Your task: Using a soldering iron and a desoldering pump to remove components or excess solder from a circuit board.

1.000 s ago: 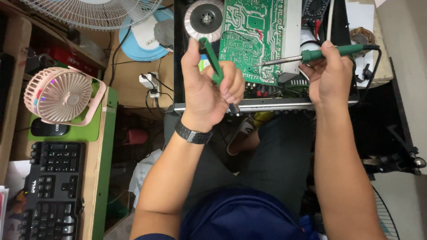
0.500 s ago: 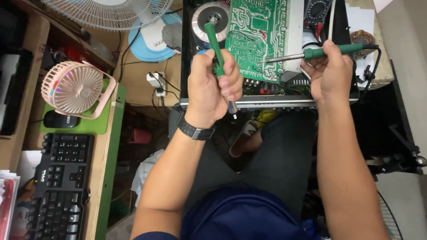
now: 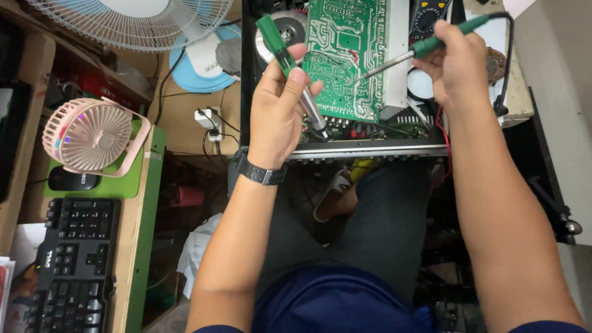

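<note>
While we look down over the open metal chassis (image 3: pixel 370 150) on our lap, our left hand (image 3: pixel 277 114) is clenched around a green-handled desoldering pump (image 3: pixel 290 65), held slanted with its metal tip low at the near left corner of the green circuit board (image 3: pixel 345 58). Our right hand (image 3: pixel 456 61) grasps a green-handled soldering iron (image 3: pixel 425 46) like a pen, its thin tip touching the solder side of the board near its right edge.

We judge several risks. The hot tip could slide across the closely packed traces and bridge or lift them if our right hand wavers. The iron's black cord (image 3: pixel 507 61) loops close past our right wrist and could snag, tugging the tip off its joint. The red wires (image 3: pixel 443 132) at the chassis's near right corner lie near the iron and could scorch. The chassis rests on our knees, so a shift of the legs could tip it.

As for labels, we see only white markings on the board, too small to tell, and a dark meter (image 3: pixel 425 18) at the chassis's far edge.
</note>
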